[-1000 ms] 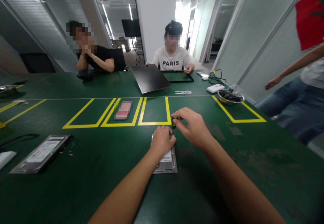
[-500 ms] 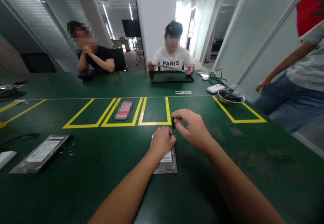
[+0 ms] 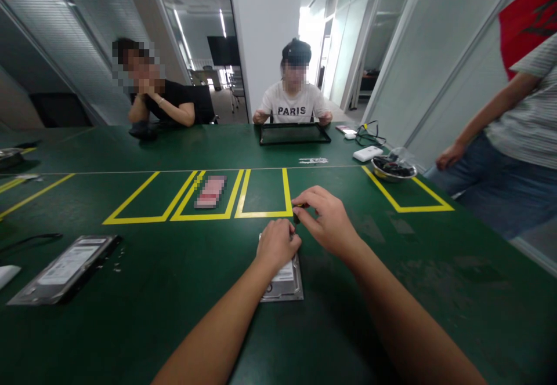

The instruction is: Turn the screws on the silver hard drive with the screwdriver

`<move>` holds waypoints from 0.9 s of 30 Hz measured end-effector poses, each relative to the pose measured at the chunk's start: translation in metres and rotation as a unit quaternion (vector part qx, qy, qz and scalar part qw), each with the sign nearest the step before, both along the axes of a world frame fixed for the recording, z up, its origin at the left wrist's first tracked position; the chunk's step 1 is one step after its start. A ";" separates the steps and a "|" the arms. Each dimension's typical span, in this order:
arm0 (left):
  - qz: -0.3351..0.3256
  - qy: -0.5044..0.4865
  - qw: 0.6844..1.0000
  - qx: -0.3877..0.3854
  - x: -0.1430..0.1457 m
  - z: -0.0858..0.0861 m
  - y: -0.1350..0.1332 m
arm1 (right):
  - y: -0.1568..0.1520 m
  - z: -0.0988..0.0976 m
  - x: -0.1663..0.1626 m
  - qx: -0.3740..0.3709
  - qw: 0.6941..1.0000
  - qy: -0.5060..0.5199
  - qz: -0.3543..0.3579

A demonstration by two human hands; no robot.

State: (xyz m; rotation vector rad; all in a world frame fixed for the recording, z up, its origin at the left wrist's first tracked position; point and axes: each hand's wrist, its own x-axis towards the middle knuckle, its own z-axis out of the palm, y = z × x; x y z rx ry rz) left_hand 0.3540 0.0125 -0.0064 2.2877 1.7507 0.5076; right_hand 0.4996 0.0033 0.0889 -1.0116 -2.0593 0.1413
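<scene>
A silver hard drive [image 3: 285, 289] with a white label lies on the green table in front of me. My left hand [image 3: 277, 244] rests over its far part, fingers curled and thumb bent in, gripping it. Just beyond the drive's far right corner, my right hand [image 3: 324, 217] pinches a small dark screwdriver [image 3: 296, 215] between thumb and fingers. Only its short handle, with a hint of yellow near the top, shows. The tip and the drive's far end are hidden by my hands.
A second hard drive [image 3: 65, 269] lies at left, small bits beside it. Yellow tape outlines [image 3: 263, 214] mark the table; one holds a blurred pink item [image 3: 211, 192]. A metal bowl [image 3: 394, 170] of dark parts stands right. Seated opposite, a person holds something behind a black tray [image 3: 296, 140].
Both my hands stay at the drive; the right fingers have shifted slightly around the screwdriver handle. The person opposite has lowered the flat strip-like thing they held. The view has shifted a little.
</scene>
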 end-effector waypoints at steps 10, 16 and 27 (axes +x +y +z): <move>0.004 0.000 1.000 0.000 0.000 -0.001 0.000 | 0.001 -0.002 -0.001 0.014 1.000 0.001 0.011; -0.002 0.004 1.000 0.003 0.000 -0.004 0.001 | 0.002 -0.006 -0.001 0.016 1.000 0.018 -0.006; 0.003 0.012 1.000 0.001 0.001 -0.003 0.000 | 0.000 -0.004 0.000 0.012 1.000 -0.005 -0.018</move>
